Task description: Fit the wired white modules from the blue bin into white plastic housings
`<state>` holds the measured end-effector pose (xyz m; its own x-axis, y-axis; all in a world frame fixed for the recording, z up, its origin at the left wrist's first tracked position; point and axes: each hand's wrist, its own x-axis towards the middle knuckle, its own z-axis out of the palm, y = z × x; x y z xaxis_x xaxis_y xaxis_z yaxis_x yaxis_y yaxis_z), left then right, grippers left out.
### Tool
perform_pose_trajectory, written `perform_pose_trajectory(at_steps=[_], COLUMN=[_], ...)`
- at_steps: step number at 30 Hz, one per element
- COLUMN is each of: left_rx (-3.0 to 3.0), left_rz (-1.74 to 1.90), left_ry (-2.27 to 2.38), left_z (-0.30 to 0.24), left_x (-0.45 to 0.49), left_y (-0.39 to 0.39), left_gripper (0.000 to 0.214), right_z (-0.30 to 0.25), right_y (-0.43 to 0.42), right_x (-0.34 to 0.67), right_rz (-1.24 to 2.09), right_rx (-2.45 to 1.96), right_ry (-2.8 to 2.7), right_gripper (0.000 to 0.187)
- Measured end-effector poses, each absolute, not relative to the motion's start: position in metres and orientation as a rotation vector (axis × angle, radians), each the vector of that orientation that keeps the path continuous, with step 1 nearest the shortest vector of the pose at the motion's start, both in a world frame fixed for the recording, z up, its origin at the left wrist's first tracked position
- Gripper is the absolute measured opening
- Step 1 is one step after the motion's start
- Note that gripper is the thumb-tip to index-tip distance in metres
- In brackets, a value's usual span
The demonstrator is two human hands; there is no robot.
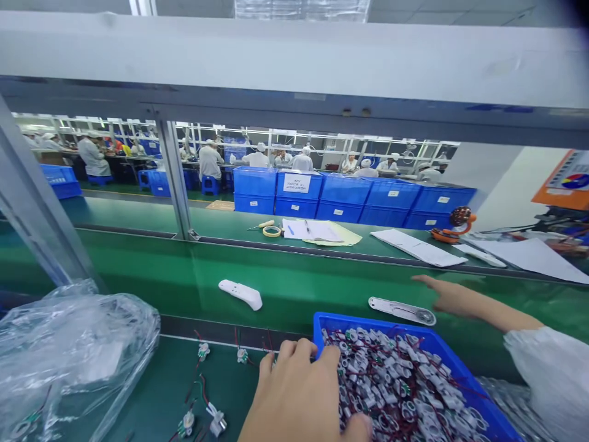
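On the green conveyor [294,285], the left hand [299,393], grip unclear, touches wired white parts [396,380] heaped in one blue plastic tray [368,325], four more parts [242,355] lying loose; the open right hand [455,298] is near a metal strip [400,311].

Worn on the head and tipped forward and down, close above the left hand [299,393] and right hand [460,298] at a green conveyor bench [294,276]. Aimed across that bench, under a grey metal crossbar [294,61], toward blue plastic crates [340,196] and a distant row of workers [210,161]. Nearest at the bottom edge, a blue tray [368,328] of wired parts [396,380], seen from just above.
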<state>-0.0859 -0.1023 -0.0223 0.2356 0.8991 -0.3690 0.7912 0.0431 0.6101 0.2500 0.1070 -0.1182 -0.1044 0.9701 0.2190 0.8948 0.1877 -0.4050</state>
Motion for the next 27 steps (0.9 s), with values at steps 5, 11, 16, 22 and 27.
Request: perform_pose_trajectory(at_steps=[5,11,16,22,27], left_rx=[1.714,1.683,1.669,1.791,1.97], left_rz=[0.175,0.128,0.129,0.514,0.998], left_ry=[1.575,1.638,1.722,1.764,1.571], left_z=[-0.019,-0.015,-0.016,-0.031,-0.022], left_x=[-0.092,-0.097,-0.104,-0.119,-0.116], left_y=[-0.105,-0.106,-0.109,-0.108,-0.116], left_gripper=[0.058,0.061,0.062,0.051,0.036], right_z=[-0.082,-0.097,-0.104,-0.053,-0.017], right_y=[0.108,0.075,0.057,0.034,-0.031], right_x=[0.137,-0.025,-0.074,-0.033,0.122], right_rz=[0.425,0.599,0.465,0.287,0.158], right_rx=[-1.724,-1.593,-1.668,-1.574,-1.605], right_ry=[-2.464,-2.821,-2.901,-2.846,-2.685], right_gripper=[0.03,0.037,0.032,0.029,0.038])
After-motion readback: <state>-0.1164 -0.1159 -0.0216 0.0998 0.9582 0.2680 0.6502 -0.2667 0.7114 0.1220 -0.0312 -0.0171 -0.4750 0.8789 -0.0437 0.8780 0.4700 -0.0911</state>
